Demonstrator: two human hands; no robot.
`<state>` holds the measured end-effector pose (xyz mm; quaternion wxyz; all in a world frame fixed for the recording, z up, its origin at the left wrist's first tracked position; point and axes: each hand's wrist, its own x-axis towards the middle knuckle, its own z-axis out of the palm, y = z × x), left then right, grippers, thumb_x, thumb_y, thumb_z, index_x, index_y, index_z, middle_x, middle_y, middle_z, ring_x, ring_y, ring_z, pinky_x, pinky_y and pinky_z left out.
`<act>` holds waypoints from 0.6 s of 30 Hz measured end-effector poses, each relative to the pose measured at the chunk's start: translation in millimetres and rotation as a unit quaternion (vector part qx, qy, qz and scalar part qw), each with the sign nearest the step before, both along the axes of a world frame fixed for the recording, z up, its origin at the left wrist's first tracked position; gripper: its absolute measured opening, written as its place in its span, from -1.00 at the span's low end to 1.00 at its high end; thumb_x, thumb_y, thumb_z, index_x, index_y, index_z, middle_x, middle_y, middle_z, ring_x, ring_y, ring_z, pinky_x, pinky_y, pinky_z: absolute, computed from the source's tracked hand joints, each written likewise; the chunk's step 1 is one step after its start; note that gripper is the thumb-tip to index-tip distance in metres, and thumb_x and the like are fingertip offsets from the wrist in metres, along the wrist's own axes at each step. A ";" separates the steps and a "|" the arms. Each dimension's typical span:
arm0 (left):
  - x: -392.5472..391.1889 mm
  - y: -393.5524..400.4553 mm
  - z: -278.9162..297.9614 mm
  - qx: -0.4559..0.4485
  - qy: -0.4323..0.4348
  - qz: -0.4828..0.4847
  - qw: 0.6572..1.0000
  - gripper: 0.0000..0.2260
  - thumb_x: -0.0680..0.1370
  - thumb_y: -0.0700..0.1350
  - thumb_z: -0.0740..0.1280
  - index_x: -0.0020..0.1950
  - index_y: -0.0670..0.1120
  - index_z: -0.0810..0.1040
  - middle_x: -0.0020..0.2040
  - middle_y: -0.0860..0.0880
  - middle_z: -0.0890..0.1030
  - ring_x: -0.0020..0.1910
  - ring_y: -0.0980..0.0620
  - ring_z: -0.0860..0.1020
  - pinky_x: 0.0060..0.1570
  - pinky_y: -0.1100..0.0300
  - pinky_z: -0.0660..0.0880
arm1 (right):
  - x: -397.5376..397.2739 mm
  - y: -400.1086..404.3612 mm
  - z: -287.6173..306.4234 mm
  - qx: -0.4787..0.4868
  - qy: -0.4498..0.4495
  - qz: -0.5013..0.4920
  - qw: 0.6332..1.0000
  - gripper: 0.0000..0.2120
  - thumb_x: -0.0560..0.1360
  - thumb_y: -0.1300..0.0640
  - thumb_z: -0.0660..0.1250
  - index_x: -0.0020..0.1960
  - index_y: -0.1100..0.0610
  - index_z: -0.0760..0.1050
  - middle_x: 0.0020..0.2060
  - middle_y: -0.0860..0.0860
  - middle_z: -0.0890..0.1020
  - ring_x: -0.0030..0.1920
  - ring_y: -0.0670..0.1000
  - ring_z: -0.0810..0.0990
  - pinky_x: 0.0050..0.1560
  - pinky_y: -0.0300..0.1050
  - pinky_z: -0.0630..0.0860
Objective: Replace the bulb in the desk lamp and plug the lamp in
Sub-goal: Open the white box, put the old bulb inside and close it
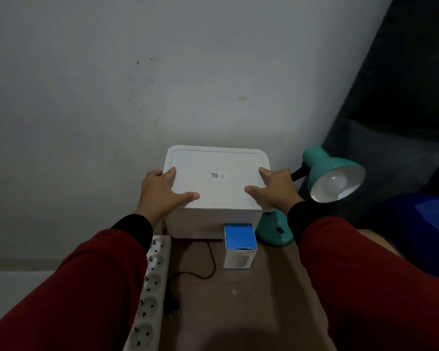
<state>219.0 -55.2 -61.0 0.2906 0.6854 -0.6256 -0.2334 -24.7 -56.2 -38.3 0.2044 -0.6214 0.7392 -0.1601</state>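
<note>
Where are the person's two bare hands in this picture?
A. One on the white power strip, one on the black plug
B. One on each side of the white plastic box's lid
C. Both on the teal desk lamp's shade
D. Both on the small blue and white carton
B: the left hand and right hand rest on opposite sides of the white plastic box's lid, away from the teal desk lamp.

Teal lamp (325, 171) right of table, shade tilted toward us, white bulb (333, 183) seated inside (unlit). Plug (173, 307) loose beside white strip (151, 290). Blue-topped bulb box (240, 245) upright, mid-table.
</note>
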 end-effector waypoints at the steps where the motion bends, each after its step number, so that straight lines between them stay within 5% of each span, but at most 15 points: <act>1: 1.0 -5.6 -2.0 0.002 0.001 0.001 1.000 -0.14 0.30 0.15 0.51 0.49 -0.12 0.26 0.46 -0.16 0.23 0.47 -0.10 0.20 0.45 0.10 0.16 | 1.3 -6.2 -3.9 0.003 0.003 0.001 1.000 -0.22 0.40 -0.20 0.36 0.48 0.18 0.26 0.37 0.24 0.24 0.43 0.18 0.22 0.40 -0.14 0.22; 7: 8.2 -24.7 -12.8 0.019 -0.005 0.004 1.000 -0.14 0.31 0.14 0.51 0.49 -0.15 0.25 0.46 -0.17 0.25 0.47 -0.11 0.21 0.44 0.09 0.18 | 12.7 -26.7 -19.5 -0.014 0.025 0.007 1.000 0.00 0.11 -0.42 0.07 0.37 0.18 0.38 0.27 0.26 0.35 0.35 0.21 0.26 0.34 -0.09 0.27; 13: 6.8 -29.3 -17.5 0.029 -0.010 -0.002 1.000 -0.13 0.32 0.20 0.48 0.49 -0.17 0.25 0.47 -0.17 0.28 0.47 -0.11 0.24 0.45 0.07 0.20 | 7.1 -29.3 -21.4 -0.011 0.029 -0.007 0.999 -0.37 0.48 -0.13 0.32 0.40 0.25 0.35 0.29 0.33 0.37 0.42 0.23 0.19 0.36 -0.10 0.22; 18: 3.9 -31.3 -16.6 0.041 -0.031 -0.013 0.999 -0.07 0.27 0.31 0.40 0.48 -0.17 0.25 0.46 -0.19 0.30 0.47 -0.14 0.24 0.46 0.02 0.20 | 7.8 -27.5 -26.2 0.005 0.024 -0.005 1.000 0.01 0.18 -0.47 0.06 0.35 0.24 0.42 0.23 0.32 0.46 0.36 0.24 0.29 0.34 -0.09 0.26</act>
